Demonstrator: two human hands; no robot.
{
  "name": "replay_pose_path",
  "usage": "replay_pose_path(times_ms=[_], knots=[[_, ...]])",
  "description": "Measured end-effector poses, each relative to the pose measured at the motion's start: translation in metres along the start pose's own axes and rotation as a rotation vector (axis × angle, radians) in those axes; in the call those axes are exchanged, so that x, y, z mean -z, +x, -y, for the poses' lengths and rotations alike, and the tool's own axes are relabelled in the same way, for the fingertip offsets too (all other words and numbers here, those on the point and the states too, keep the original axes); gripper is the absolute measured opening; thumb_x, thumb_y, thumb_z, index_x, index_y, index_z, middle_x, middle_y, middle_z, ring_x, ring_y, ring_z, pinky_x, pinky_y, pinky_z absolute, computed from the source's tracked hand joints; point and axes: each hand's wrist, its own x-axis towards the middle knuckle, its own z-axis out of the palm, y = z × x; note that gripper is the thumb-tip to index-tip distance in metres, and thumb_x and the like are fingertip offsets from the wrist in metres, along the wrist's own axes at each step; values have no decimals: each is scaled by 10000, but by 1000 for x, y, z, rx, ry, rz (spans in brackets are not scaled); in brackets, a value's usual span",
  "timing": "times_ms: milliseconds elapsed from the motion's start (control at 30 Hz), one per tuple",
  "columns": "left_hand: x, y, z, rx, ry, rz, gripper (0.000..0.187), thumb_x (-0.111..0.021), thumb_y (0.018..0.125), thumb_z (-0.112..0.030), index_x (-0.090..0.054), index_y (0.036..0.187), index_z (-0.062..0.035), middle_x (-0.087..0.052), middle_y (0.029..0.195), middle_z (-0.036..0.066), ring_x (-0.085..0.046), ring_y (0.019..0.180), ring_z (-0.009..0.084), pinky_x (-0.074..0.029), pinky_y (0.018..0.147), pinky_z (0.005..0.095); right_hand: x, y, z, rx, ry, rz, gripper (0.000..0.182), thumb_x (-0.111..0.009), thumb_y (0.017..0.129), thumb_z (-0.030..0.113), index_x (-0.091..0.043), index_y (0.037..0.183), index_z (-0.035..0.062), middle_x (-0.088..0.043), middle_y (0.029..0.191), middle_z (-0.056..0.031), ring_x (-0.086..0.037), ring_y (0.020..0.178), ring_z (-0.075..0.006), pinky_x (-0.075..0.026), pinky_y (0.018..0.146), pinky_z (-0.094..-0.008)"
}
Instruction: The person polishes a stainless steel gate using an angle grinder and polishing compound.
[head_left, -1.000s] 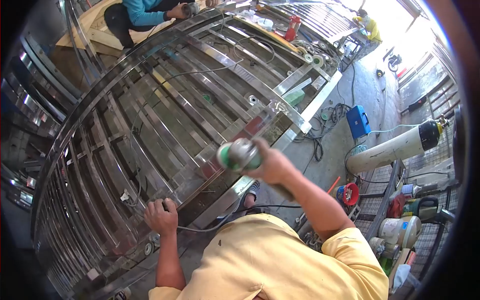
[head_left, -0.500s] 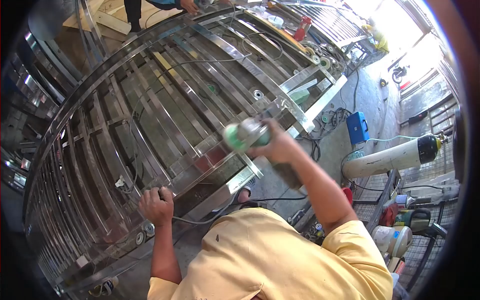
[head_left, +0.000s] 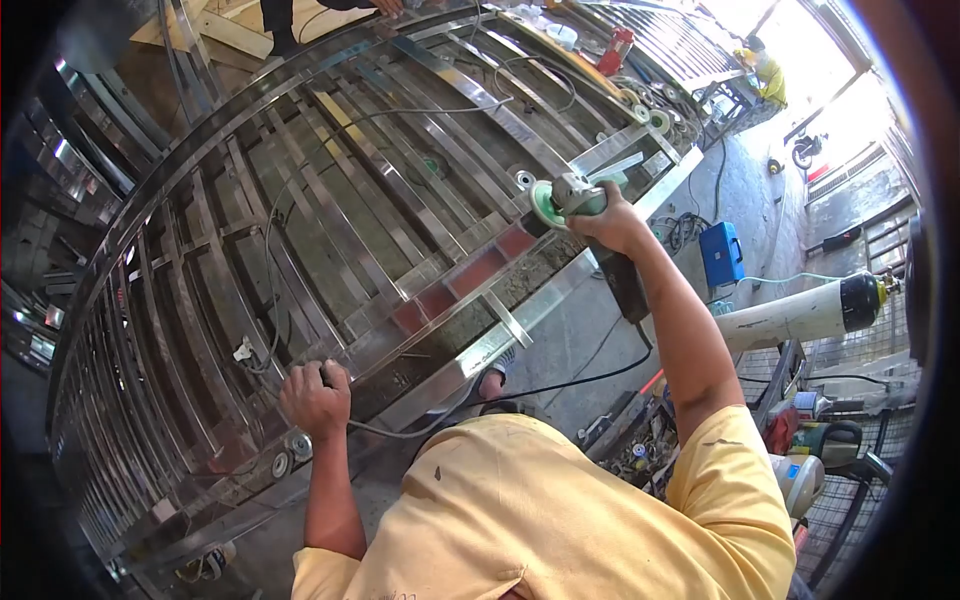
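My right hand [head_left: 618, 222] is wrapped round the head end of an angle grinder [head_left: 622, 285], whose dark body hangs down toward me with its cord trailing. The grinder's green disc [head_left: 546, 204] faces left, right at the near rail of a large shiny metal gate frame [head_left: 440, 262]. My left hand [head_left: 315, 398] is closed in a fist at the frame's near edge, further left. A small dark patch shows between its thumb and fingers; I cannot tell what it holds. Reddish strips [head_left: 478, 272] show along the rail between my hands.
Loose discs [head_left: 660, 120] and a red can [head_left: 615, 50] lie at the far right end. A blue case [head_left: 720, 254] and a gas cylinder [head_left: 800, 325] stand on the right. Cords cross the frame and floor. A person's hand [head_left: 388, 6] shows at the far edge.
My right hand has moved the angle grinder right and slightly up along the near rail, uncovering more reddish strips. My left hand has stayed at the frame's edge.
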Motion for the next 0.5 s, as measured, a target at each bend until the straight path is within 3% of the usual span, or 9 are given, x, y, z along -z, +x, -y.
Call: replay_pose_path(times_ms=[100, 167, 200, 267, 367, 500], knots=[[1, 0, -1, 10, 13, 5, 219, -658, 883, -303, -663, 802, -99, -621, 809, 90, -636, 805, 340, -474, 711, 494, -19, -26, 39, -14, 0, 129, 1201, -950, 621, 425, -336, 1562, 1, -686, 1233, -261, -695, 1103, -357, -552, 958, -374], [-1, -2, 0, 8, 11, -10, 215, -657, 885, -298, -673, 809, -97, -626, 817, 91, -638, 812, 340, -474, 723, 496, -55, -67, 78, 108, -13, 224, 1161, -951, 666, 405, -313, 1566, 46, -701, 1197, -248, -702, 1067, -330, -572, 911, -398], [-1, -2, 1, 3, 10, -18, 213, -657, 886, -295, -677, 813, -97, -628, 821, 91, -639, 815, 341, -475, 729, 497, -85, -81, 86, 232, -11, 220, 1101, -926, 694, 417, -324, 1547, 67, -710, 1149, -254, -715, 1046, -371, -573, 928, -434], [-3, -5, 3, -9, -2, -17, 204, -654, 889, -285, -684, 815, -96, -632, 830, 90, -641, 825, 340, -475, 738, 497, -111, -109, 123, 265, -103, 367, 1045, -895, 722, 431, -333, 1532, 87, -705, 1126, -267, -709, 1059, -421, -561, 946, -466], [-2, -7, 12, -4, -32, -15, 185, -647, 893, -268, -684, 827, -99, -633, 835, 90, -640, 832, 339, -474, 744, 495, -101, -120, 126, 307, -71, 429, 1023, -873, 740, 436, -324, 1537, 105, -693, 1137, -290, -699, 1081, -446, -549, 958, -478], [-6, -8, 9, 13, -12, 30, 165, -640, 896, -264, -673, 848, -110, -627, 831, 82, -635, 826, 332, -472, 736, 490, -59, -108, 75, 133, -82, 249, 1054, -883, 724, 428, -310, 1546, 100, -705, 1133, -278, -705, 1072, -417, -546, 951, -443]])
